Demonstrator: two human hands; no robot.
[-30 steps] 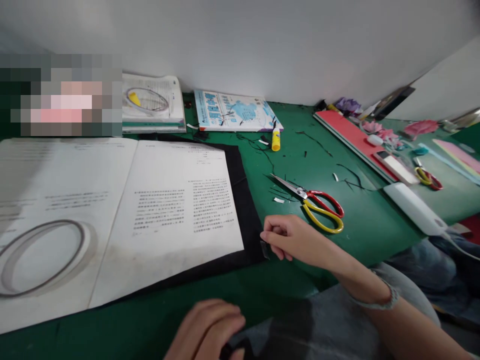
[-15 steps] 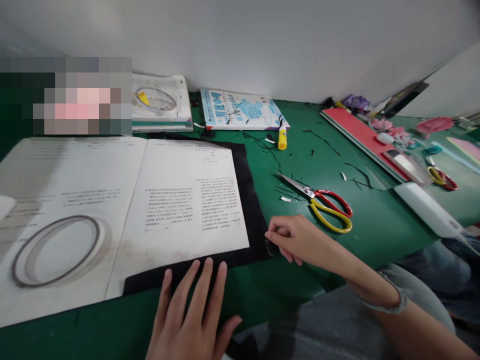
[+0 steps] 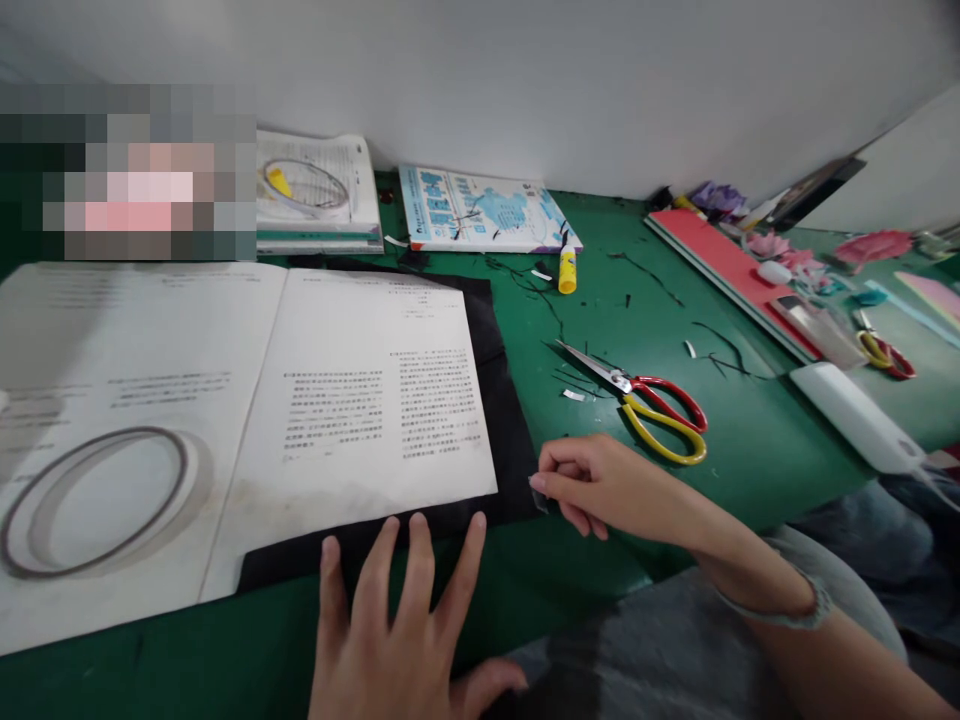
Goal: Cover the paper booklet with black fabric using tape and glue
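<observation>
An open book with printed pages [image 3: 360,340] lies on a black sheet [image 3: 517,455] that shows along its right and lower edges. My left hand [image 3: 405,610] is spread, with its fingertips resting on the black strip below the page. At the sheet's lower right corner, my right hand [image 3: 592,485] is closed in a pinch on a small dark, slightly shiny flap [image 3: 538,496]. This flap looks like the sheet's corner, though its join is hard to see. Scissors [image 3: 630,390] with one red and one yellow handle lie beyond my right hand, blades partly apart.
Thin black scraps [image 3: 577,380] and white paper bits are scattered on the green table [image 3: 750,450]. A yellow glue stick [image 3: 568,270] touches a blue-white book [image 3: 487,215]. A red board [image 3: 727,275], a white case [image 3: 855,415] and more scissors [image 3: 885,355] are on the right. A blurred person is at the upper left.
My left hand has slid slightly right, its fingers spreading wider. The right hand keeps pinching at the corner, where more of the flap shows. The open book appears shifted a little left.
</observation>
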